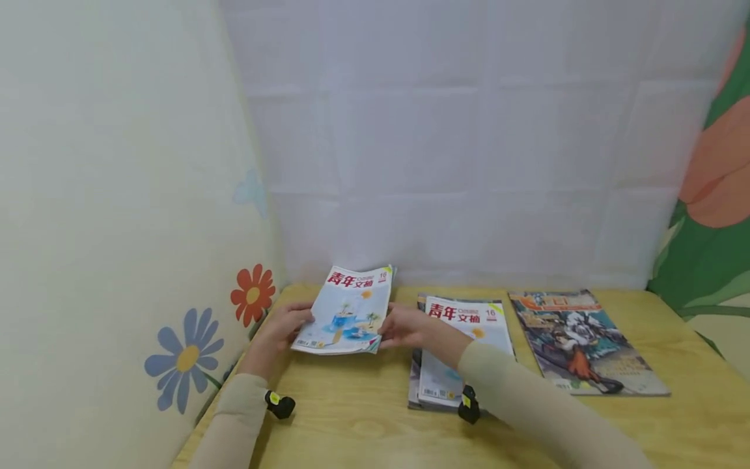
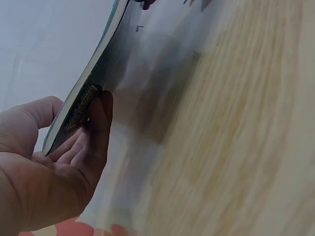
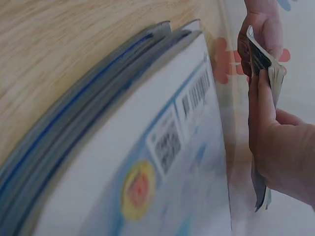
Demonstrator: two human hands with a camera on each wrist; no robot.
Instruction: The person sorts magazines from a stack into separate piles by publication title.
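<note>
Fingers and thumbs of both hands grip a magazine, the left hand at its left side, the right hand at its lower right. That held magazine is raised above the tabletop, near its far left corner, tilted and slightly bowed. It is a thin, flexible paper rectangle with a smooth cover: red characters above a pale blue seaside picture with small palm trees and an orange sun. Its pages spread a little at the lower right corner.

Between the middle of the tabletop and its far edge lies a magazine stack, its layered edges visible in the right wrist view. On top is a matching blue-and-white cover; darker edges protrude beneath. The right sleeve and a black wrist camera cover part of the stack in the head view.

Farther right, a dark comic magazine lies flat, its cover crowded with figures under orange lettering. The tabletop has yellowish wood grain. Beyond its far edge hangs a creased white sheet; along its left edge stands a pale wall bearing blue and red flowers.
</note>
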